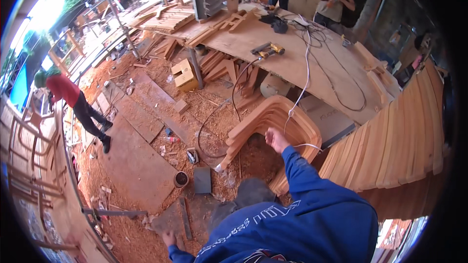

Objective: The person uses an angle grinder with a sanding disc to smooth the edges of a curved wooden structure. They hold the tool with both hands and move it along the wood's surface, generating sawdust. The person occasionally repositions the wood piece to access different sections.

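Observation:
My right hand (277, 140) is raised in front of me with its fingers curled in, and nothing shows in it. Just beyond and around it stands a stack of curved, L-shaped wooden pieces (280, 103), nested together. I cannot tell whether the hand touches them. A white cord (308, 58) hangs off the workbench across this stack. Low on the left, my left hand (169, 237) hangs beside my body with its fingers loosely apart and holds nothing. Close to it, a narrow dark strip (185, 218) lies on the floor.
A plywood workbench (331, 75) holds a yellow nail gun (269, 50) with a hose. Curved slats (390, 136) are stacked at right. On the sawdust floor are a round tin (181, 179), a grey block (202, 180) and a cardboard box (184, 75). A person in red (68, 90) bends at left; others stand behind.

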Demonstrator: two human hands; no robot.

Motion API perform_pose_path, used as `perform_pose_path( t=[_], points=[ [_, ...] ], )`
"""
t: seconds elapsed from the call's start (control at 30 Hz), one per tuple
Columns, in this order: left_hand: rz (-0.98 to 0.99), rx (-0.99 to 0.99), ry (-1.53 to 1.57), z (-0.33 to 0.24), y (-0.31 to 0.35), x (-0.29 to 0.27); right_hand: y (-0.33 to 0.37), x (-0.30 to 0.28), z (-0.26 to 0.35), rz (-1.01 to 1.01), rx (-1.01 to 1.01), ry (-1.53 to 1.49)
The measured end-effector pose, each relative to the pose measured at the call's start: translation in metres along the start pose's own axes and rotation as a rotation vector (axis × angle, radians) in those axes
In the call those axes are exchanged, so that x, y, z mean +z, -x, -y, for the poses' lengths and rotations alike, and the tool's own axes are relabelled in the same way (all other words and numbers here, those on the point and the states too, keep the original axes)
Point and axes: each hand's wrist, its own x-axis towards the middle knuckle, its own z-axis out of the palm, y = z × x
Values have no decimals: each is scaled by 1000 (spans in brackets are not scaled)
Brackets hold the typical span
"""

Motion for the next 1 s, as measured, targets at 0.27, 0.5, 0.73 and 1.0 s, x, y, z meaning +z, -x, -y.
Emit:
perform_pose_path(
  t=[0.27, 0.5, 0.73, 1.0],
  points=[
    [127, 92, 378, -220, -101, 50, -153, 21, 171, -169, -327, -196],
    [206, -307, -311, -188, 83, 163, -402, 2, 294, -444, -348, 137],
    [285, -673, -77, -245, 227, 210, -541, 0, 313, -769, -520, 277],
    [138, -742, 249, -241, 290, 257, -585, -64, 384, -341, -456, 1204]
  ],
)
